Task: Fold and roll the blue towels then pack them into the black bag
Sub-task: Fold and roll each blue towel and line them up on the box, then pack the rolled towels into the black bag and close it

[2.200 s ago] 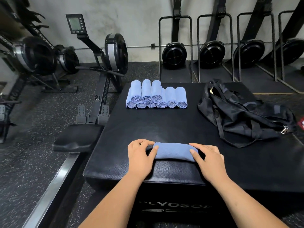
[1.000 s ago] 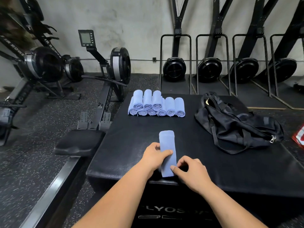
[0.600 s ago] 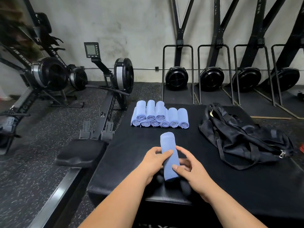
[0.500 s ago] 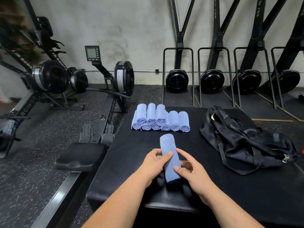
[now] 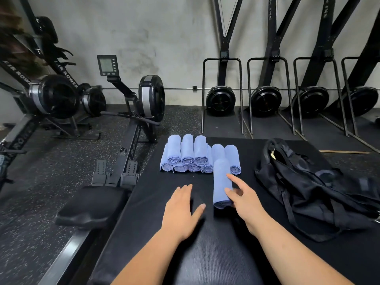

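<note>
Status: one rolled towel lies loose on the table, just your side of the stack of rolled towels. Its far end overlaps the right part of the stack's front row in this view; I can't tell whether they touch.

Right hand is the nearer one. It sits on the roll's right flank, with the fingers mostly straight and spread. Thumb and index lie against the cloth. I see no wrap around it, and the middle fingers are blurred. Read it as a touch or push, not a firm grip.

Left hand is flat and relaxed over the table, left of the roll. There's a clear gap to it, and the hand holds nothing.

Key relation: the roll's long axis runs straight away from you, parallel to the stacked rolls. The open spiral end faces you. From your right fingers the roll is immediately to the left, and the stack is ahead and slightly left.

My read: rolling is done for this one, and parking it with the stack is the step in hand. A forward slide along its own axis should seat it without turning it.

Black bag lies slumped to the right, near your right forearm. No towel is visible in it, so packing likely hasn't begun.

Risk: a one-sided push may let the roll loosen.
</note>
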Motion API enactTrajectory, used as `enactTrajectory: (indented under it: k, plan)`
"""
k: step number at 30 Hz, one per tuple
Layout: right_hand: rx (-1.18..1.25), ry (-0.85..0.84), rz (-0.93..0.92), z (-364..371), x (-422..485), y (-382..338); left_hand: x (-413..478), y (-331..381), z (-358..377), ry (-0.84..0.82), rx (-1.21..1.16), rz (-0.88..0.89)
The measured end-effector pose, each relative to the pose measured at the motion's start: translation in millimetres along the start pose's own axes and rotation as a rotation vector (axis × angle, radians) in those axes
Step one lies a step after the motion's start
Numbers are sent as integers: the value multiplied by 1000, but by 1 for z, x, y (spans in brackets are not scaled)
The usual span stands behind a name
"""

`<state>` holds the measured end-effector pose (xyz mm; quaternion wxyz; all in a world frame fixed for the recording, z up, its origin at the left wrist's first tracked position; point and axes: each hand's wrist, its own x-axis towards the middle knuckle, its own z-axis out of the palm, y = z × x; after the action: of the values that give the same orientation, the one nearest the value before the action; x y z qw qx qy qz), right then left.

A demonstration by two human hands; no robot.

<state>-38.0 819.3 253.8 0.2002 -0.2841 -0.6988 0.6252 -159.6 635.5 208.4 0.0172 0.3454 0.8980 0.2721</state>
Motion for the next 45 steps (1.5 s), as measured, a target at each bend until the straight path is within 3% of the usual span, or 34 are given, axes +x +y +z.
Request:
enactTrajectory:
  k: [6, 16, 29, 36, 40, 45]
  plan:
    - [-35, 45, -53, 5, 77, -4, 3, -17, 24, -41, 277, -2]
    - [-210, 128, -64, 24, 163, -18, 5, -17, 28, -33, 313, -2]
    - [-751, 149, -195, 52, 202, -9, 11, -19, 31, -5, 283, 19]
    - [-1040, 151, -123, 51, 200, -12, 8, -20, 31, 17, 286, 11]
    - [-1013, 27, -97, 48, 207, -14, 6, -20, 30, 23, 285, 5]
    - [-908, 44, -138, 37, 172, -18, 3, -17, 27, 34, 228, 19]
